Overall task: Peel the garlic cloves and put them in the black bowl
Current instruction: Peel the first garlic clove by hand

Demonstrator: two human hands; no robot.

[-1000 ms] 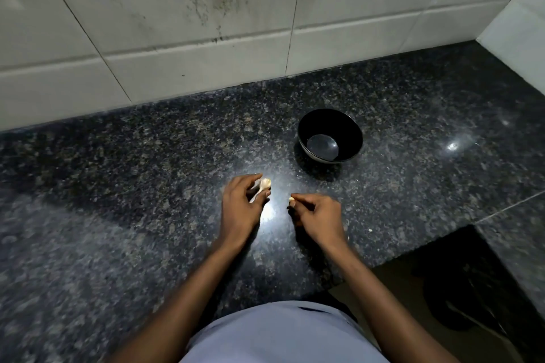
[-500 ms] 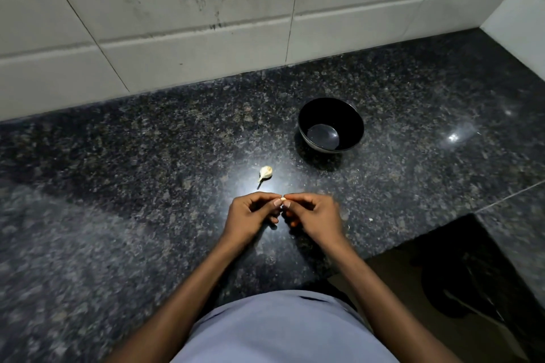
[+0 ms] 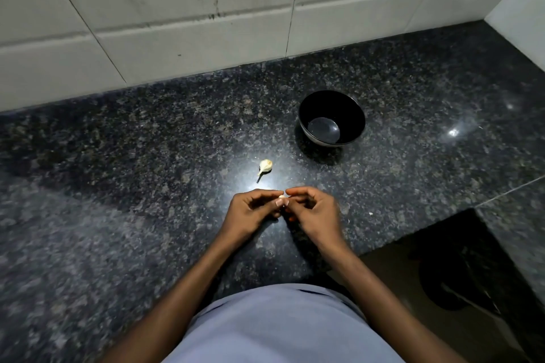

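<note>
While your left hand (image 3: pixel 249 212) and right hand (image 3: pixel 314 211) meet just below the middle of the frame, both pinch one small garlic clove (image 3: pixel 281 197) between their fingertips, fingers curled, above the dark speckled counter (image 3: pixel 118 186). Another garlic clove (image 3: pixel 265 166), stem trailing, lies on the counter just above your hands. Your black bowl (image 3: pixel 331 118) stands right of centre, well apart from both cloves.
</note>
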